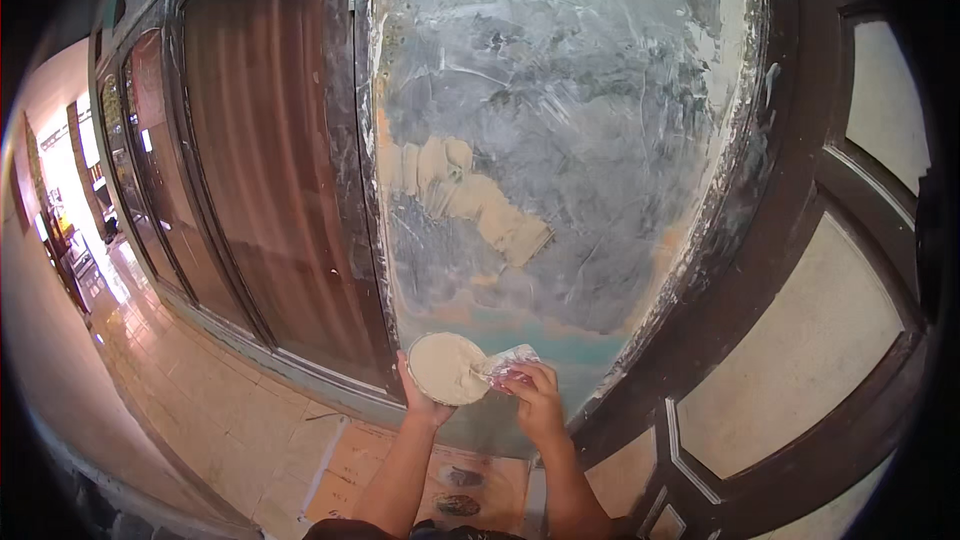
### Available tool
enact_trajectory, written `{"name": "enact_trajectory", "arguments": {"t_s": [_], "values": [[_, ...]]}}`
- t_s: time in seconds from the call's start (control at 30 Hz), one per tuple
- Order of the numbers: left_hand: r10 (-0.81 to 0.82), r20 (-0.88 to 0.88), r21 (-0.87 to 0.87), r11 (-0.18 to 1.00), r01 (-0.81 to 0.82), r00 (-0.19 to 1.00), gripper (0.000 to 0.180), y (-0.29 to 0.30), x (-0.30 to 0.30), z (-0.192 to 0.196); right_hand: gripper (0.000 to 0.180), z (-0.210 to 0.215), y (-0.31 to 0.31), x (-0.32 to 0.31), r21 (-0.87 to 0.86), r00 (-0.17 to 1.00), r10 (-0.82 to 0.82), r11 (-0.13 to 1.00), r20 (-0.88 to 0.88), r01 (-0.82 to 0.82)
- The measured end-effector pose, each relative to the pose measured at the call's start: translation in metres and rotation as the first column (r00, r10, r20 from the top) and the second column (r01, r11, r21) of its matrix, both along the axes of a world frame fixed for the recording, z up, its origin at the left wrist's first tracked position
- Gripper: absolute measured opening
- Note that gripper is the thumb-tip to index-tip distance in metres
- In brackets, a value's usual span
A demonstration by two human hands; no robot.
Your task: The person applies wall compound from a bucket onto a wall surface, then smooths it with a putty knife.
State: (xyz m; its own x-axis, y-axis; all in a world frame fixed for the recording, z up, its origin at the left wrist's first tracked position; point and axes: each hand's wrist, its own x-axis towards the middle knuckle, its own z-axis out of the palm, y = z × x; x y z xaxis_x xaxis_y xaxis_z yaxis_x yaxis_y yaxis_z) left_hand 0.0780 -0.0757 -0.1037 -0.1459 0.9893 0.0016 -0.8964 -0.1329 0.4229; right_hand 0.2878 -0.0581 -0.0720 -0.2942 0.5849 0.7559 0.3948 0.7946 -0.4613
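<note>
My left hand is wrapped round the side and underside of a round tub of cream-coloured putty, held low in front of the wall. A whitish-smeared putty scraper, reddish near the fingers, is gripped in my right hand. Its tip reaches the putty at the tub's right rim. Beyond both hands stands a patchy grey wall. A fresh beige putty smear runs across its left part, slanting down to the right. My right fingers partly hide the scraper.
A dark wooden door with pale panels is close on the right. At left, a dark-framed window shows a reddish-brown curtain. An orange-brown sheet with dark marks lies on the tiled floor below me.
</note>
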Motion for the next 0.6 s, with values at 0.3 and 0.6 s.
{"name": "enact_trajectory", "arguments": {"t_s": [0.3, 0.6], "values": [[-0.030, 0.008, 0.019, 0.999, 0.030, 1.000, 0.096, 0.007, -0.039, 0.006, 0.041, -0.002, 0.008, -0.038, -0.034, 0.999, -0.014, 0.999, -0.036, 0.012], [-0.054, -0.031, 0.002, 0.999, 0.054, 0.998, 0.097, 0.011, -0.075, 0.008, 0.046, 0.004, 0.000, -0.075, -0.005, 1.000, -0.009, 1.000, -0.026, 0.009]]}}
